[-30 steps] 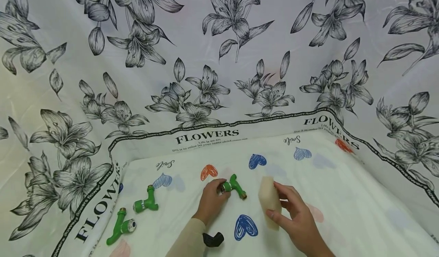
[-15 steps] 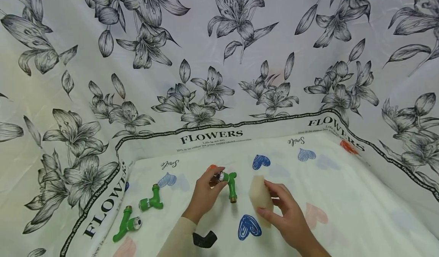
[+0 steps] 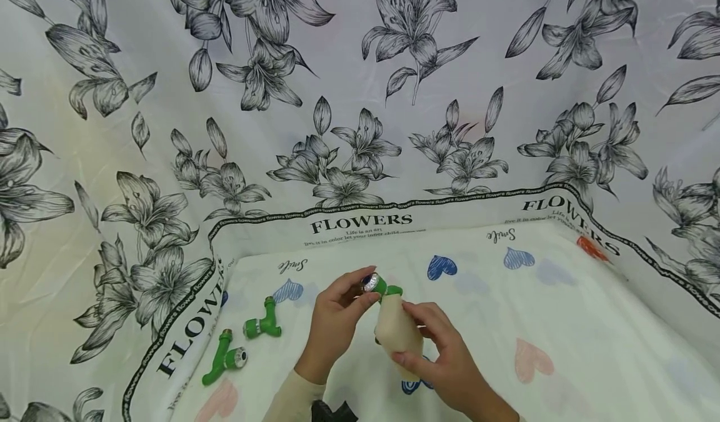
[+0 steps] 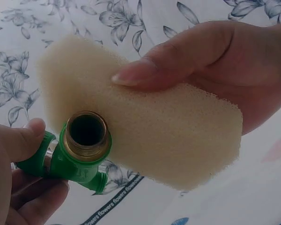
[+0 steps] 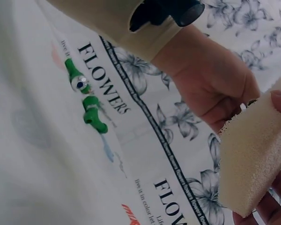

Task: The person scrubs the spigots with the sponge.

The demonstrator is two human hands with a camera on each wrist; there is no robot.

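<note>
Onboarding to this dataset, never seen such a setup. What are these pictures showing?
There is no robot: a person works with two bare hands. The head view comes from a camera worn on the head, looking forward and down; each wrist view comes from a camera on that wrist.

The surface is a white cloth printed with hearts. On it, at the left, lie a nearer tap and a farther tap, both green.

The left hand grips a third green tap in its fingers. The right hand holds a pale, spongy block close to it; whether they touch is hard to tell.
</note>
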